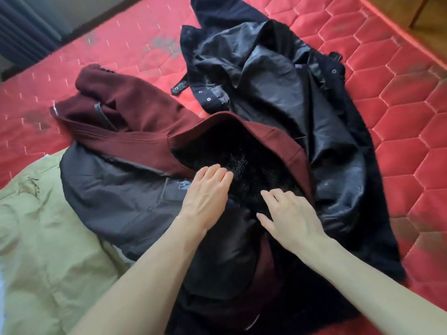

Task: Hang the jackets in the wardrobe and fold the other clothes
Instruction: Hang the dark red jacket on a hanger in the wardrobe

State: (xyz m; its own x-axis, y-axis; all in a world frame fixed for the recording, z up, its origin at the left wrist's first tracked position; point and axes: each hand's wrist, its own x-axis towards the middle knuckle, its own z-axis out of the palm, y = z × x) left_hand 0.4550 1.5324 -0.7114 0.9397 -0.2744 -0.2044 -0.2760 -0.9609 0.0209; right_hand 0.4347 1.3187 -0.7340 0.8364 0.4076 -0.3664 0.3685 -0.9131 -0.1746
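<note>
A heap of clothes lies on a red quilted mattress (399, 122). A maroon jacket (135, 117) with ribbed hem and dark fuzzy lining (242, 151) lies open in the middle. A dark grey shiny jacket (116, 197) lies under it at the left. A navy coat with glossy black lining (278, 76) spreads to the right and far side. A pale green garment (43, 238) lies at the near left. My left hand (208, 192) rests flat on the fuzzy lining, fingers together. My right hand (287, 218) hovers beside it, fingers spread, holding nothing.
The mattress's far edge meets dark curtains (24, 27) at the upper left. A wooden floor and a furniture leg (420, 13) show at the upper right. Bare mattress surface lies to the right of the coat.
</note>
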